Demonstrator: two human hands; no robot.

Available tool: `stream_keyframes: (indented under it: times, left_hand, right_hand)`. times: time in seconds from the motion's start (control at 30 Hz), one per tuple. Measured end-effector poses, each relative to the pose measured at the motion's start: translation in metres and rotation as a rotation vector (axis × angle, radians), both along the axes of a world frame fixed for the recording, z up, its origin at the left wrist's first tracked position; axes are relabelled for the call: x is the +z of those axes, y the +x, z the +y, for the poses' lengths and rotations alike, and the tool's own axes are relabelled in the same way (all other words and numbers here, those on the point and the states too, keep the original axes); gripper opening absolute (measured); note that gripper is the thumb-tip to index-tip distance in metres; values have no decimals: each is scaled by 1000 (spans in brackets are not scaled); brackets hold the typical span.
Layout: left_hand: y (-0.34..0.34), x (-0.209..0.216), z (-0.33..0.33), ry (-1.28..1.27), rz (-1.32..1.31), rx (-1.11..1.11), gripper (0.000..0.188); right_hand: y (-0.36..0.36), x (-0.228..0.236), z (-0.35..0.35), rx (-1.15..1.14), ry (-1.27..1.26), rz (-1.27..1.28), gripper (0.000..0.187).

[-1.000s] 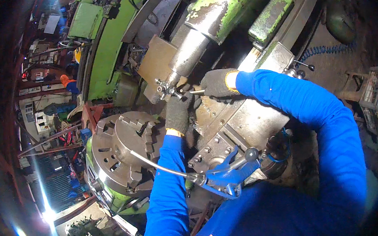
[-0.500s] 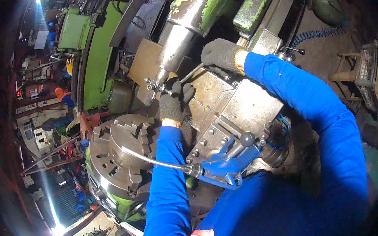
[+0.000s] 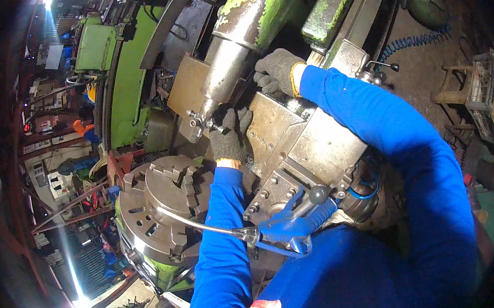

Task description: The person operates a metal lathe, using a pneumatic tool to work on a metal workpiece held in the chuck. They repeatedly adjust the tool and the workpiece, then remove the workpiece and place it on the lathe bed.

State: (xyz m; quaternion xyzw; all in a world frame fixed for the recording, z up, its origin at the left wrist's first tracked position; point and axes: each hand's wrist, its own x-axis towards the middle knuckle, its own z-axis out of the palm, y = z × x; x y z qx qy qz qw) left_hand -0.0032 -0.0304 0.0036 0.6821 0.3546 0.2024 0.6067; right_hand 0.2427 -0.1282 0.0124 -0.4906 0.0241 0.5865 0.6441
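Cross-shaped bare-steel fitting with short side bars (image 3: 198,122): at the lower end of a thick polished-steel cylinder (image 3: 225,71), next to the person's left hand.
Fitting's progress: it looks already mounted on the cylinder; how firmly it sits does not show, so whatever fastening or loosening remains cannot be judged.
Blue plastic air gun with a long curved metal nozzle (image 3: 289,226): nearest the person's body, its nozzle crossing in front of the blue left sleeve (image 3: 223,270).
Left hand in a dark grey knitted glove (image 3: 228,144): fingers raised and parted, not closed round anything; just beside a side bar, contact unclear.
Broad round grey-steel chuck (image 3: 147,198): left of that sleeve, stepped jaws facing up.
Right hand in a matching grey glove (image 3: 280,71): fingers curled, near the far edge of an oily steel slide plate (image 3: 265,131); whether it grasps anything, I cannot tell.
Chipped green-painted machine housing (image 3: 277,11): beyond both hands, the polished cylinder projecting from it.
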Motion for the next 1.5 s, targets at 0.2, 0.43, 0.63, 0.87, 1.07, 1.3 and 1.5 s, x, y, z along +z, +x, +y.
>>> stream_keyframes:
  times: [0.2,0.43,0.63,0.87,1.07,1.3,1.5]
  left_hand:
    - [-9,-16,11,493,112,-100,28]
    - [-2,-8,6,368,55,-26,22]
    - [0,-7,8,-144,-95,74,28]
    - [-4,1,11,139,14,-61,40]
    - [1,-9,2,587,90,-77,36]
    - [-29,-35,35,696,439,-116,28]
    - [-6,-10,14,595,245,-162,30]
  right_hand:
    - [1,-1,14,86,-96,-119,31]
    - [2,5,7,82,-145,-76,33]
    - [1,-10,0,88,20,-117,25]
    - [-16,-10,-8,-90,84,66,21]
    - [-21,6,0,-151,91,119,22]
    - [-21,17,18,-177,-161,77,16]
    - [-21,5,1,-124,0,25,21]
